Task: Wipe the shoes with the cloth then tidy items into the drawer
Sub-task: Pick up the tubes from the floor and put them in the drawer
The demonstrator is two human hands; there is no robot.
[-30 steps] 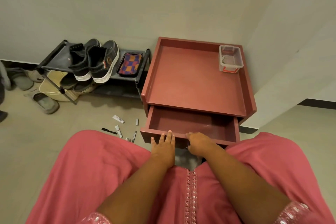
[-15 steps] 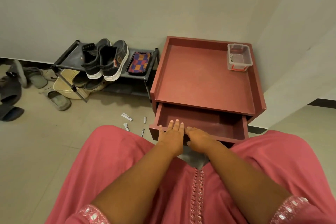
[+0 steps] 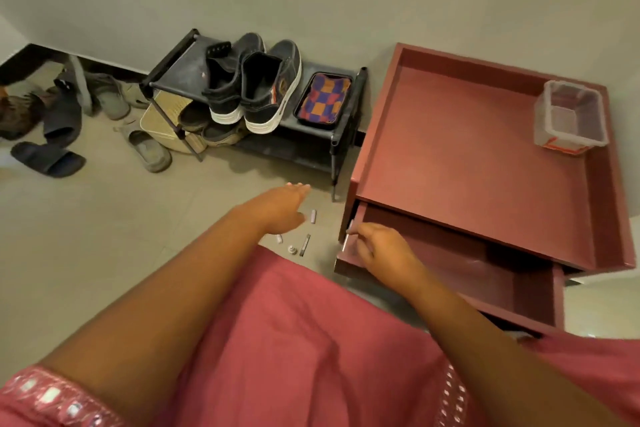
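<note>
The left hand [image 3: 282, 206] reached, fingers extended, over small tubes [image 3: 313, 217] on the floor. The right hand [image 3: 375, 246] gripped the open reddish-brown wooden drawer [image 3: 460, 274] at its left front corner. Black white-soled shoes [image 3: 254, 87] and a checked cloth [image 3: 323, 100] sat on the black rack [image 3: 173, 80].

Shoes [image 3: 252, 83] on rack [image 3: 180, 74], left of drawer [image 3: 460, 274]

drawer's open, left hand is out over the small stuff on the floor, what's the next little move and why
Probably lower the left hand and pick up a small item, such as the tube beside it. The drawer is open and looks empty, and the items still lie on the floor.
</note>
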